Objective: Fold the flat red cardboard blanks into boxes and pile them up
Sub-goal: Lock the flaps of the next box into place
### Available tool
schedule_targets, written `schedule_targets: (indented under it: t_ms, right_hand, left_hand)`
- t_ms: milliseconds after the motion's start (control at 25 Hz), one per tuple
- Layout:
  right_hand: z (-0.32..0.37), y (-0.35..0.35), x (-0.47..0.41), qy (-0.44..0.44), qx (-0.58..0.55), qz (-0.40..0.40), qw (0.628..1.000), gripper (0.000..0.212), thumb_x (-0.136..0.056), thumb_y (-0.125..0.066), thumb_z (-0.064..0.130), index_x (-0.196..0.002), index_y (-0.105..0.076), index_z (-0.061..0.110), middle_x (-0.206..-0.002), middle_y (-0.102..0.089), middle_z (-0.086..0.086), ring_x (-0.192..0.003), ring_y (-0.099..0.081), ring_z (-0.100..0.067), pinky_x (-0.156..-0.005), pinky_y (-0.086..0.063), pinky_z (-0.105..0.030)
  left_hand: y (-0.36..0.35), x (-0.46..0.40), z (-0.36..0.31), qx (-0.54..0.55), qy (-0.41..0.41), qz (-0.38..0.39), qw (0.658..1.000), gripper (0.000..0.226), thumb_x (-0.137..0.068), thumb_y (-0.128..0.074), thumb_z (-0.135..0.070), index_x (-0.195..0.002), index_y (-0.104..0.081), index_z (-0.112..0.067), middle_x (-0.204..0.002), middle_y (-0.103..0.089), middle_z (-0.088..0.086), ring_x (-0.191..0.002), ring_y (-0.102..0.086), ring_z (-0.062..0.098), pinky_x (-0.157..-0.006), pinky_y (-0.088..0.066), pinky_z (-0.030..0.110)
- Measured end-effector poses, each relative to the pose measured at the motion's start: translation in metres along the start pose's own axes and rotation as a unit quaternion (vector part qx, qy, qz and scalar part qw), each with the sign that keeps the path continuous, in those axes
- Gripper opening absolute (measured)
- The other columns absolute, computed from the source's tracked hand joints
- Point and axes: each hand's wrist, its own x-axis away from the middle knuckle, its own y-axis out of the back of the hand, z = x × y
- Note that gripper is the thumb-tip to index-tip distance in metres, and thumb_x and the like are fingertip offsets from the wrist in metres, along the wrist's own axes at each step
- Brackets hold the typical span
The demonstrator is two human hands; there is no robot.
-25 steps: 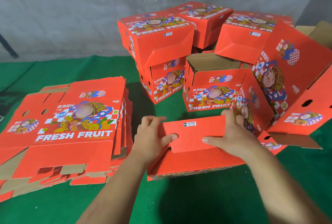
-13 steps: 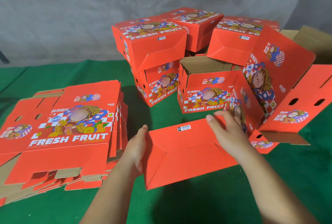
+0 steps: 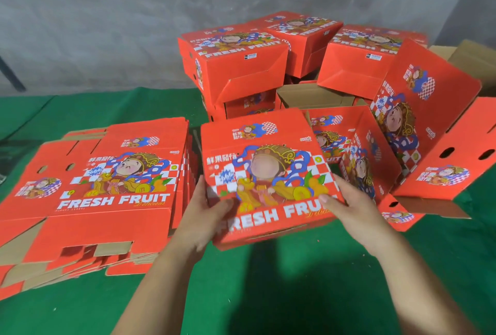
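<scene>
Over the green cloth (image 3: 268, 294), a folded fruit box (image 3: 268, 179) is gripped at both sides by the left hand (image 3: 204, 216) and the right hand (image 3: 346, 206); the cardboard seems light, stiff, easily creased.

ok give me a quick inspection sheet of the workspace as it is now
surface: green cloth, bare in front.
job's things: folded box held printed side up; flat blanks stacked at left; finished boxes piled behind; one open box at right.
clutter: brown carton far right.
hands: left hand and right hand grip the folded box's near corners.
cables: nothing seen.
surroundings: grey wall behind.
</scene>
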Motion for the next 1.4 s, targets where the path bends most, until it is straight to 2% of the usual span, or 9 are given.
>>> schedule_targets:
  t_ms: [200, 400, 520, 680, 800, 920, 1040, 1200, 1400]
  right_hand:
    - [-0.042, -0.018, -0.012, -0.032, 0.058, -0.151, 0.986, 0.053, -0.095, -0.071, 0.011, -0.141, -0.058, 0.032, -0.126, -0.058, 0.003, -0.118, -0.057, -0.019, -0.103, -0.048, -0.041]
    - [-0.034, -0.033, -0.032, -0.007, -0.023, -0.135, 0.991, 0.028, -0.099, -0.064, 0.015, -0.115, -0.072, 0.037, -0.095, -0.078, 0.003, -0.080, -0.072, -0.004, -0.066, -0.052, -0.015]
    - [-0.021, -0.045, -0.053, 0.042, 0.005, -0.118, 0.992, 0.041, -0.098, -0.062, 0.009, -0.101, -0.073, 0.049, -0.091, -0.078, 0.010, -0.079, -0.068, 0.004, -0.067, -0.048, -0.008]
    - [-0.021, -0.089, -0.110, 0.041, 0.164, -0.012, 0.986, 0.007, -0.092, -0.070, 0.016, -0.098, -0.069, 0.017, -0.106, -0.061, 0.005, -0.090, -0.060, -0.006, -0.079, -0.044, -0.022]
    - [-0.028, -0.111, -0.138, -0.065, 0.127, 0.020, 0.990, 0.024, -0.091, -0.073, 0.025, -0.108, -0.056, 0.022, -0.112, -0.059, -0.001, -0.096, -0.061, -0.016, -0.080, -0.046, -0.031]
    - [-0.041, -0.124, -0.157, -0.070, 0.152, -0.032, 0.985, 0.026, -0.095, -0.065, 0.018, -0.119, -0.057, 0.018, -0.123, -0.056, -0.007, -0.107, -0.064, -0.027, -0.095, -0.054, -0.045]
    - [-0.032, -0.125, -0.185, -0.132, 0.053, -0.028, 0.990, 0.046, -0.096, -0.062, 0.009, -0.139, -0.050, 0.017, -0.140, -0.062, -0.009, -0.116, -0.065, -0.028, -0.103, -0.053, -0.045]
    - [-0.010, -0.128, -0.209, -0.166, -0.024, 0.050, 0.985, 0.105, -0.099, -0.064, 0.008, -0.163, 0.017, 0.028, -0.165, -0.024, 0.009, -0.147, -0.035, -0.015, -0.114, -0.031, -0.032]
    - [0.019, -0.201, -0.172, -0.209, -0.114, 0.044, 0.970, 0.029, -0.100, -0.054, 0.018, -0.128, -0.058, 0.026, -0.115, -0.072, -0.004, -0.088, -0.063, -0.019, -0.076, -0.052, -0.032]
  left_hand:
    - [-0.005, -0.008, 0.018, -0.114, -0.068, -0.099, 0.986, 0.056, -0.093, -0.061, 0.004, -0.136, -0.049, -0.029, -0.127, -0.069, -0.011, -0.115, -0.068, 0.013, -0.097, -0.059, 0.049]
    - [-0.012, -0.040, -0.004, -0.146, -0.023, -0.109, 0.983, 0.075, -0.064, -0.070, -0.050, -0.135, -0.052, -0.035, -0.116, -0.070, -0.010, -0.103, -0.068, 0.010, -0.090, -0.057, 0.030]
    - [-0.011, -0.059, -0.014, -0.132, -0.038, -0.031, 0.990, 0.057, -0.078, -0.066, -0.034, -0.133, -0.055, -0.045, -0.123, -0.071, -0.009, -0.113, -0.068, 0.009, -0.093, -0.055, 0.022]
    - [-0.016, -0.093, -0.004, -0.240, 0.023, 0.079, 0.967, 0.062, -0.102, -0.059, -0.011, -0.154, -0.036, -0.036, -0.132, -0.061, -0.012, -0.117, -0.063, 0.004, -0.093, -0.051, 0.017]
    - [-0.020, -0.099, 0.009, -0.225, 0.109, 0.021, 0.968, 0.064, -0.101, -0.060, -0.012, -0.159, -0.035, -0.023, -0.107, -0.056, -0.023, -0.074, -0.060, -0.015, -0.064, -0.047, 0.007]
    - [-0.027, -0.103, 0.020, -0.143, 0.145, 0.016, 0.979, 0.073, -0.101, -0.062, -0.016, -0.162, -0.026, -0.031, -0.132, -0.049, -0.013, -0.115, -0.056, 0.004, -0.087, -0.046, 0.022]
    - [-0.036, -0.112, 0.024, -0.129, 0.129, 0.011, 0.983, 0.067, -0.103, -0.058, -0.009, -0.161, -0.030, -0.030, -0.144, -0.047, -0.004, -0.098, -0.062, -0.001, -0.070, -0.049, 0.010]
    - [-0.035, -0.112, 0.029, -0.149, 0.136, -0.048, 0.978, 0.056, -0.101, -0.054, -0.003, -0.153, -0.043, -0.021, -0.141, -0.057, 0.004, -0.067, -0.056, 0.009, -0.057, -0.045, 0.020]
    - [-0.004, -0.095, 0.011, -0.267, -0.063, -0.122, 0.954, 0.036, -0.093, -0.058, -0.001, -0.125, -0.068, -0.012, -0.123, -0.070, 0.005, -0.104, -0.065, 0.012, -0.097, -0.051, 0.028]
